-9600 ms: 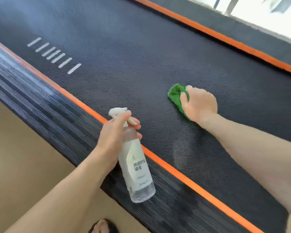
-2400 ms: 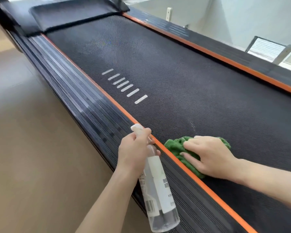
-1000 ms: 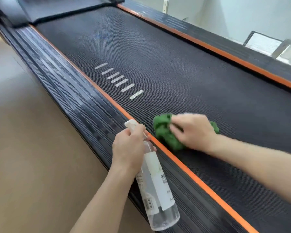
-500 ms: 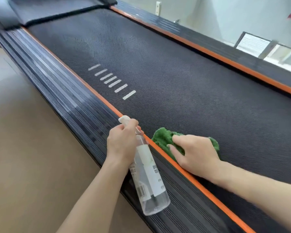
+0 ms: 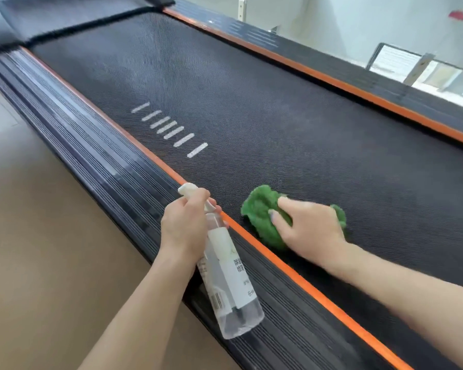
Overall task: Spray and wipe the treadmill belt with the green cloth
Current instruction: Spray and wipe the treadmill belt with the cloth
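The black textured treadmill belt (image 5: 278, 124) runs diagonally across the view, with several white dashes (image 5: 169, 128) printed near its left edge. My right hand (image 5: 309, 231) presses a crumpled green cloth (image 5: 259, 212) flat on the belt, just inside the near orange stripe. My left hand (image 5: 185, 222) grips the neck of a clear spray bottle (image 5: 230, 281) with a white label. The bottle hangs tilted over the ribbed side rail, its white nozzle pointing up the belt.
A ribbed black side rail (image 5: 96, 161) with an orange stripe (image 5: 292, 273) borders the belt on my side, and a second orange stripe (image 5: 332, 81) runs along the far side. Beige floor (image 5: 38, 263) lies to the left. The motor cover (image 5: 72, 14) sits at the belt's far end.
My right hand has slid the green cloth a little away from the orange stripe onto the belt. The left hand with the bottle has hardly moved.
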